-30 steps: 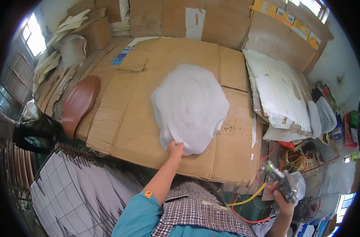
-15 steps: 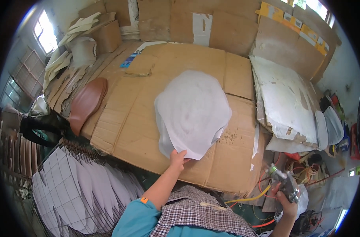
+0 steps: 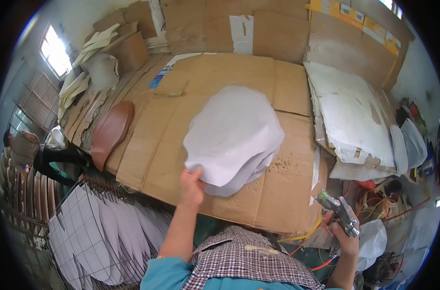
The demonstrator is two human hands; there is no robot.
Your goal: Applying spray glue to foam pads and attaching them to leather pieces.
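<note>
On the cardboard-covered table lies a small stack of pale grey, wavy-edged sheets. My left hand [image 3: 192, 185] pinches the near-left edge of the top grey sheet [image 3: 233, 126], thumb above and fingers beneath. That edge is lifted and curved, and lower sheets [image 3: 232, 184] show under it along the near right. At the right, beyond the table's near corner, my right hand [image 3: 344, 233] is wrapped round a metal spray gun [image 3: 339, 210]. The gun points up and to the left, well apart from the sheets. An orange hose [image 3: 322, 265] is near its lower end.
Flattened cardboard [image 3: 157, 159] covers the table. A brown shaped panel [image 3: 111, 134] lies at its left edge. Below left, a wire rack [image 3: 84, 232] holds several grey sheets. White-coated boards [image 3: 348, 113] lie at right, near hoses and bags. A person [image 3: 25, 147] is at far left.
My left hand has moved left and slightly away from me, drawing the top sheet's edge that way and baring lower sheets. The spray gun in my right hand has shifted up and left.
</note>
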